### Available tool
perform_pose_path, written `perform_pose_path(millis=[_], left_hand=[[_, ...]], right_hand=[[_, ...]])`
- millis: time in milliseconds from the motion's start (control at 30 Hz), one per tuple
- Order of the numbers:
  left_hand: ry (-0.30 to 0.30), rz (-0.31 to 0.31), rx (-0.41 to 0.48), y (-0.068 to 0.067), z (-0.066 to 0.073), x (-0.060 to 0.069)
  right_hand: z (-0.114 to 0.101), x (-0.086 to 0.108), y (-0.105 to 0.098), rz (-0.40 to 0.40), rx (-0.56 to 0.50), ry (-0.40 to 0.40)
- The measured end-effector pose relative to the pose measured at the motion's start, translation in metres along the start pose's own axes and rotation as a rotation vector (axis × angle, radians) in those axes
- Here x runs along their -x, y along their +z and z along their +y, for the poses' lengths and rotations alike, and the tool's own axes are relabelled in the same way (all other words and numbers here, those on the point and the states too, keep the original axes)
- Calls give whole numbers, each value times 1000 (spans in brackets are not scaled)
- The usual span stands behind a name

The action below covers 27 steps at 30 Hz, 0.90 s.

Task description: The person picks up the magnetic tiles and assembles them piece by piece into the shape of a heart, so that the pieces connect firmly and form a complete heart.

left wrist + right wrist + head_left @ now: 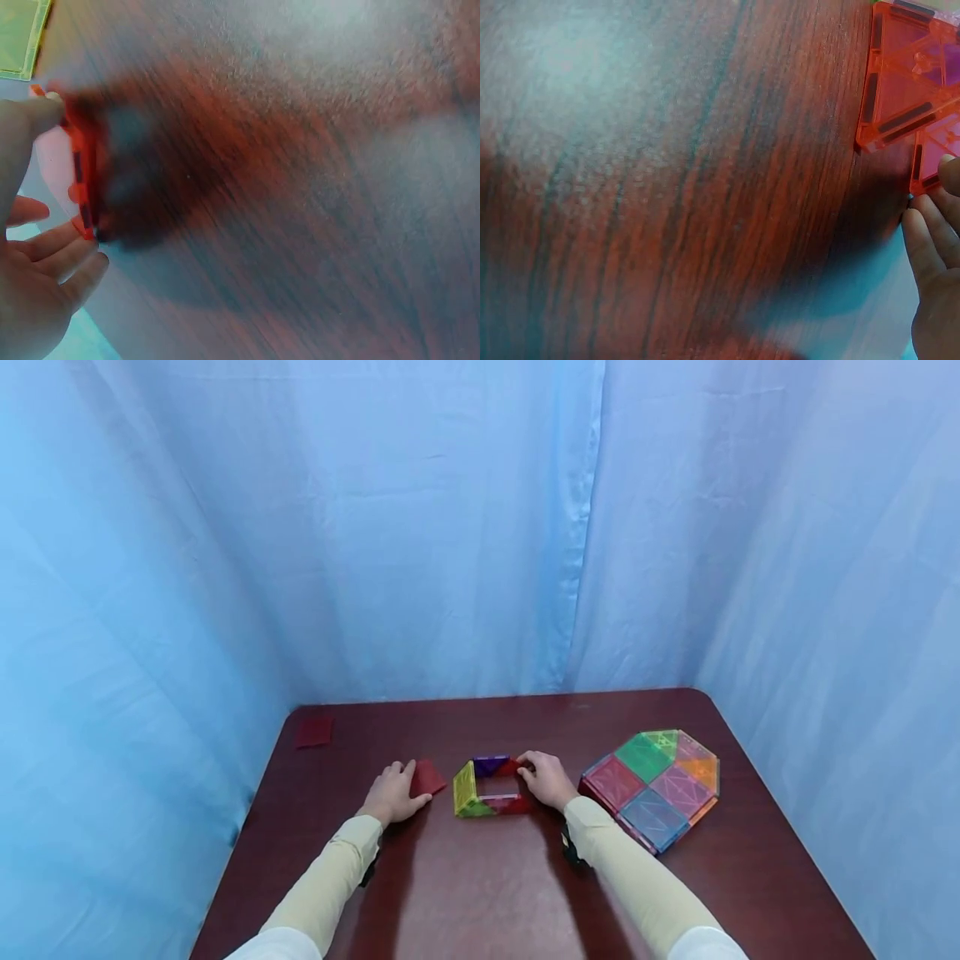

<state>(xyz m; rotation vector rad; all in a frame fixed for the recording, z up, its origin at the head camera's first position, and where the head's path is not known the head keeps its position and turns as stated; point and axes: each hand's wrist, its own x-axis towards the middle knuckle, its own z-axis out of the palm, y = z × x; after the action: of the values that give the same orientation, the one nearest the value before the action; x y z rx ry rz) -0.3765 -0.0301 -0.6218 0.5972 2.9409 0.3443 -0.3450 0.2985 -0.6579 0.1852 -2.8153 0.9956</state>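
My left hand [392, 793] holds a red square magnetic tile [428, 777] just left of a small structure. In the left wrist view that tile [88, 169] is seen nearly edge-on, between the thumb and the fingertips. The structure is a low ring of upright magnetic tiles, with a yellow tile [465, 790] as its left wall and purple, red and green triangles along its back and front. At the ring's back right corner, my right hand [550, 781] pinches a red triangular tile [928, 161]. A nearer red triangular tile [900, 67] stands in front of it.
A multicoloured block of joined magnetic tiles [660, 789] sits at the right, close to my right forearm. Another red tile [315, 732] lies at the table's far left corner. Blue curtains [450, 527] hang round the dark wooden table [480, 885].
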Motion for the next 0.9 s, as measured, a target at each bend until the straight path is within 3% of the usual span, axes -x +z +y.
perform_pose_path(millis=[133,267,367,433,633,767,900], left_hand=[[20,12,50,-10,3,-2],[62,96,95,-28,12,-7],[137,185,114,-41,26,-11],[210,207,137,-46,40,-12],[394,109,174,-44,86,-16],[430,50,99,-31,103,-16],[407,36,35,-20,106,-12]], right_hand=[[1,-1,-1,-6,-1,9],[1,-2,-1,-7,2,13],[1,-1,0,-10,-3,13],[0,0,-1,-6,-3,12],[2,1,-3,14,14,11],[2,0,-3,28,33,-16],[1,1,-4,12,20,-23]])
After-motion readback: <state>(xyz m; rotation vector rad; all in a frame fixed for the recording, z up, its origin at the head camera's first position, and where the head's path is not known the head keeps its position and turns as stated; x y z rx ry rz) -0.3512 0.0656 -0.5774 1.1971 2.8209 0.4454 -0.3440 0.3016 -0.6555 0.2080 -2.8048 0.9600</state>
